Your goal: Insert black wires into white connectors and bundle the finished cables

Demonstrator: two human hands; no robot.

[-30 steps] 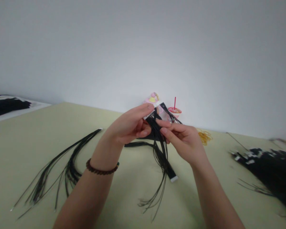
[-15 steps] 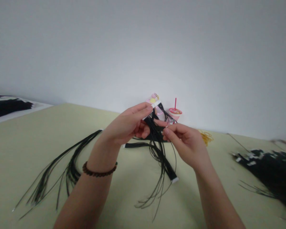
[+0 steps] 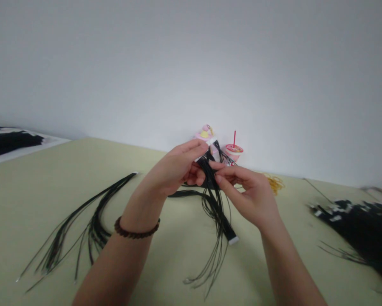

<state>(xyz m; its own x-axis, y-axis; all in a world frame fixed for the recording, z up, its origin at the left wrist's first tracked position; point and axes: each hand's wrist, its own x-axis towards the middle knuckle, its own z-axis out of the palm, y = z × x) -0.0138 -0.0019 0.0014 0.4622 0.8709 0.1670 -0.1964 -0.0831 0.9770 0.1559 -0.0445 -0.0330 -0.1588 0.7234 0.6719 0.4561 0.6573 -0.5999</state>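
Note:
Both my hands are raised above the table, holding a harness of thin black wires [image 3: 213, 199]. My left hand [image 3: 174, 168] grips the harness near its white connector [image 3: 210, 141] at the upper end. My right hand [image 3: 244, 195] pinches the black wires just below it, with its fingertips against them. A second white connector [image 3: 233, 240] hangs at the lower end of a flat black strip, and loose wire ends trail onto the table. My left wrist wears a brown beaded bracelet [image 3: 136, 228].
A loose bundle of black wires [image 3: 91, 225] lies on the pale green table [image 3: 44, 170] to the left. A large black wire pile [image 3: 353, 225] lies at right. Yellow rubber bands [image 3: 275, 183], a pink cup with a red straw [image 3: 234, 149] and a pink figurine [image 3: 204, 134] stand near the wall.
My right fingers have moved left, closer to my left hand, and now press on the black wires. The harness hangs slightly differently, and my left hand has barely moved.

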